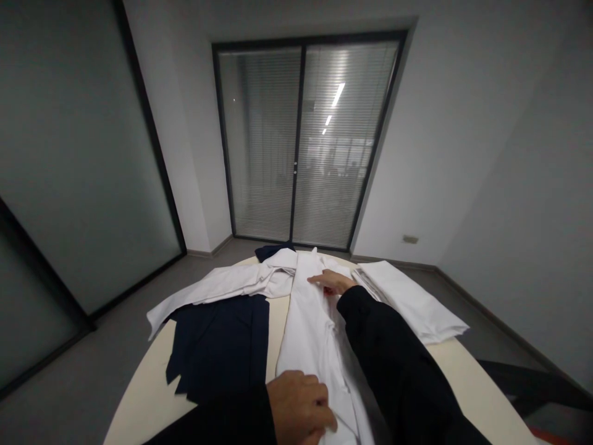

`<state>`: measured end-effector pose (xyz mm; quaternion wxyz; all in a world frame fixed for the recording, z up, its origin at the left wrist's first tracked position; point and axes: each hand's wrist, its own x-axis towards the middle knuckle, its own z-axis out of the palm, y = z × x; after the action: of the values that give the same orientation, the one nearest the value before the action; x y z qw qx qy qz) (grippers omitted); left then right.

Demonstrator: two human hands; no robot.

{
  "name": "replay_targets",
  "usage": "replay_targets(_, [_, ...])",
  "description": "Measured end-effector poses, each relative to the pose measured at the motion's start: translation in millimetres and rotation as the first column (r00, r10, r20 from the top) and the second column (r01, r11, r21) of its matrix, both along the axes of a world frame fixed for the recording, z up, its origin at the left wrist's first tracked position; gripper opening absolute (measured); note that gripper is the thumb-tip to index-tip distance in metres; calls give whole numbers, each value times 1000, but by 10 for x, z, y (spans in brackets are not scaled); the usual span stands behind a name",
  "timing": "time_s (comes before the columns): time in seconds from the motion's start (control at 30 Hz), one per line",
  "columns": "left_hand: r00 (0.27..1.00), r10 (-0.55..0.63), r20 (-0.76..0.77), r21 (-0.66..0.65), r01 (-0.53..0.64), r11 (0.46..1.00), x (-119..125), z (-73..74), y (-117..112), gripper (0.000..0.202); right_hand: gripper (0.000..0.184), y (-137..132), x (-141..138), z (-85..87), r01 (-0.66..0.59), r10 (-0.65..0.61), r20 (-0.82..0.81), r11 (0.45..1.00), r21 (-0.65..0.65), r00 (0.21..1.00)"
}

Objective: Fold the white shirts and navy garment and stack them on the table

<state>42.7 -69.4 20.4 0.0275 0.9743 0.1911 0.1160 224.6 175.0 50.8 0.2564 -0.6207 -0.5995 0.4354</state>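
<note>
A white shirt [308, 327] lies lengthwise down the middle of a cream round table [139, 402], one sleeve stretched out to the left. My left hand [300, 408] rests on its near end with fingers curled, pinching the cloth. My right hand [332, 282], in a black sleeve, lies flat with fingers stretched out on the shirt's far part near the collar. A dark navy garment [222, 346] lies flat on the table just left of the shirt.
A folded stack of white cloth [412, 300] sits at the right of the table. Another bit of navy cloth [273, 251] shows at the far edge. Beyond are a glass sliding door [306, 142] with blinds and grey floor around the table.
</note>
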Motion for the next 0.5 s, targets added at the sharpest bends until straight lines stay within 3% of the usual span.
replay_targets(0.1, [1000, 9, -12, -3, -9, 1000, -8, 152, -51, 5, 59, -197, 74, 12, -42, 44, 41, 998, -47, 998])
replay_targets(0.23, [994, 81, 78, -40, -78, 996, 44, 270, -103, 8, 76, -431, 107, 25, -47, 44, 39, 995, 88, 998])
replay_targets(0.37, [984, 159, 78, -132, -147, 980, 78, 290, -192, 13, 83, -637, 240, 22, -73, 62, 70, 983, 170, 996])
replay_targets(0.5, [994, 39, 104, -185, -19, 983, 53, 304, -340, 27, 69, -926, 527, 31, -161, 125, 180, 967, 199, 976])
